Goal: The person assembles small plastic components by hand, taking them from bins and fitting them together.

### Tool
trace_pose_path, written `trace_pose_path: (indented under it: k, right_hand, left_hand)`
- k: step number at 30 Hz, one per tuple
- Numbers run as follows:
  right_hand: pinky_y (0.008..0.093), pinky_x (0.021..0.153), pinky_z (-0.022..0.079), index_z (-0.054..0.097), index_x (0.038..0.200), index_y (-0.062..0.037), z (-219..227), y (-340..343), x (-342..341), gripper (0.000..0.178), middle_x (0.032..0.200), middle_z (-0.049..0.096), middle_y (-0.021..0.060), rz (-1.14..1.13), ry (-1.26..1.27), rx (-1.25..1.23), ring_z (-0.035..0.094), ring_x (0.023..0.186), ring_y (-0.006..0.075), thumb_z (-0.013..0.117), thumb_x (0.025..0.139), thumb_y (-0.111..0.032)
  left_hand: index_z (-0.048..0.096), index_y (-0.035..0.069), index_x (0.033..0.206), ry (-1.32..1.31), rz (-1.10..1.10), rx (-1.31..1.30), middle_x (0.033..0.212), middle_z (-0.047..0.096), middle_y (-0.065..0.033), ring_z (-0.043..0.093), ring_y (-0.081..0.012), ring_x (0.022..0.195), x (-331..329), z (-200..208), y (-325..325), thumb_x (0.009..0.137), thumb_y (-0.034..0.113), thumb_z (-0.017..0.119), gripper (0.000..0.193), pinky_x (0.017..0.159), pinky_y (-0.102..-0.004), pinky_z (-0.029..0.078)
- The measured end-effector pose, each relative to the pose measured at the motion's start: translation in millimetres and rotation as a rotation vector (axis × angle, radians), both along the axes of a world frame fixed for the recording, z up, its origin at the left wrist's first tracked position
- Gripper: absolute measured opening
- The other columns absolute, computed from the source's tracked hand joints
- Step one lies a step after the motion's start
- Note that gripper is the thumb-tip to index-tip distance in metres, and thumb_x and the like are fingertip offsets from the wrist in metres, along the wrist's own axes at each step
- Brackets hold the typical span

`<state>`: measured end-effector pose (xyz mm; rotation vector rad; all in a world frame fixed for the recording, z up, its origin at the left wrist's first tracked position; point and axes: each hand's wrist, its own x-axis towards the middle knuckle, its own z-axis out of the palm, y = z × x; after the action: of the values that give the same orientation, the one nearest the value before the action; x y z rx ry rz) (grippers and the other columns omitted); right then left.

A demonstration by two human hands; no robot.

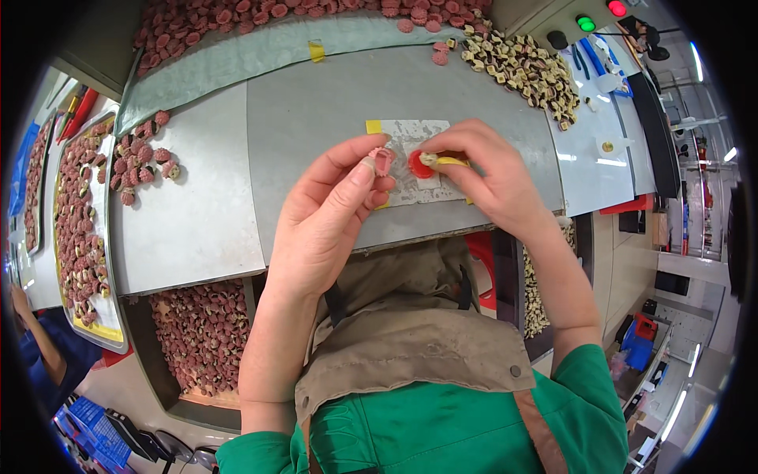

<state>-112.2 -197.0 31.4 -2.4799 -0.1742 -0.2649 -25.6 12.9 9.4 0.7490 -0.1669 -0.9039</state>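
My left hand is closed on a hollow pink piece with a scalloped rim, pinched between thumb and fingers, its opening facing up. My right hand pinches a small cream-coloured piece, held over a round red pad or dish. Something yellow shows along the right fingertips; I cannot make out what it is. Both hands are above a worn white sheet, fixed to the grey worktable with yellow tape. The two held pieces are apart.
Many pink pieces lie on a pale green cloth at the back. A heap of cream-and-dark pieces sits back right. At left are loose pieces and a full tray. An open drawer holds more. Another person's arm shows far left.
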Motion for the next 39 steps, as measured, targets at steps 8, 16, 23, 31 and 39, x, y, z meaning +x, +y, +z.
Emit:
trace_pose_path:
  k: [8, 16, 23, 31, 39]
  right_hand:
    - [0.0261, 0.088, 0.046, 0.054, 0.121, -0.0022, 5, 27, -8, 0.025, 0.117, 0.059, 0.0049, -0.144, 0.102, 1.027, 0.056, 0.101, 0.0107, 0.058, 0.097, -0.008]
    - [0.0277, 0.086, 0.047, 0.058, 0.113, -0.0013, 12, 39, 6, 0.022, 0.107, 0.060, 0.0069, -0.044, -0.118, 0.406, 0.058, 0.096, 0.0155, 0.063, 0.092, -0.007]
    - [0.0286, 0.084, 0.048, 0.060, 0.109, -0.0027, 16, 56, 7, 0.021, 0.103, 0.060, 0.0100, -0.156, -0.074, 0.430, 0.060, 0.094, 0.0200, 0.065, 0.090, -0.009]
    - [0.0329, 0.086, 0.048, 0.061, 0.111, -0.0050, 16, 49, 9, 0.032, 0.108, 0.059, 0.0104, -0.061, -0.166, 0.210, 0.059, 0.098, 0.0254, 0.072, 0.085, -0.019]
    - [0.0331, 0.079, 0.050, 0.066, 0.100, -0.0080, 12, 39, 15, 0.025, 0.105, 0.059, 0.0081, 0.043, -0.111, 0.205, 0.058, 0.097, 0.0233, 0.076, 0.078, -0.013]
  left_hand:
    - [0.054, 0.000, 0.130, -0.016, -0.002, 0.057, 0.115, 0.062, -0.0064, 0.058, -0.0102, 0.097, -1, 7, 0, 0.098, 0.016, 0.056, 0.035, 0.089, -0.0253, 0.047]
    - [0.056, 0.002, 0.128, -0.084, -0.015, 0.051, 0.115, 0.063, -0.0051, 0.059, -0.0120, 0.103, -2, 5, 0, 0.099, 0.022, 0.057, 0.035, 0.090, -0.0271, 0.047]
    - [0.057, 0.000, 0.126, -0.186, 0.118, 0.052, 0.114, 0.063, -0.0051, 0.058, -0.0112, 0.104, -12, 3, -4, 0.098, 0.014, 0.059, 0.032, 0.089, -0.0256, 0.048]
    - [0.049, -0.001, 0.135, -0.225, 0.047, 0.090, 0.108, 0.060, -0.0080, 0.058, -0.0121, 0.099, -4, 6, 0, 0.095, 0.008, 0.060, 0.042, 0.088, -0.0258, 0.048]
    - [0.025, 0.002, 0.148, -0.353, 0.130, 0.090, 0.107, 0.061, -0.0104, 0.060, -0.0156, 0.104, -21, 13, -9, 0.089, 0.003, 0.065, 0.071, 0.090, -0.0291, 0.049]
